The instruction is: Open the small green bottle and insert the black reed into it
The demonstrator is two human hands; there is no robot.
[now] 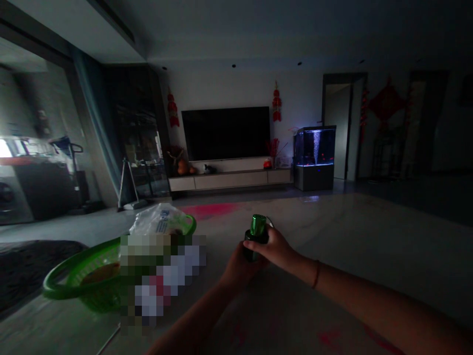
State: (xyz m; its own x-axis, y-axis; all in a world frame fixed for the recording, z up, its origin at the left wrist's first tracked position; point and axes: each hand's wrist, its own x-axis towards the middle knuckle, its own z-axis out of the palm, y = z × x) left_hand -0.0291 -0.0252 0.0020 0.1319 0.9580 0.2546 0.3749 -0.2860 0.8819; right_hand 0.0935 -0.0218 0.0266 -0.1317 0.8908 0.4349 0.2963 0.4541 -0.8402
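Note:
A small dark green bottle with a shiny green cap (257,227) is held in front of me over the table. My left hand (239,268) is wrapped round its lower body from below. My right hand (275,248) grips the upper part of the bottle, just under the cap, fingers closed round it. A thin bracelet sits on my right wrist.
A green plastic basket (70,281) stands at the left on the pale table (351,236), with a white plastic bag (158,219) and blurred items in it. Beyond are a dim room, a wall television (226,132), a low cabinet and a lit fish tank (315,148).

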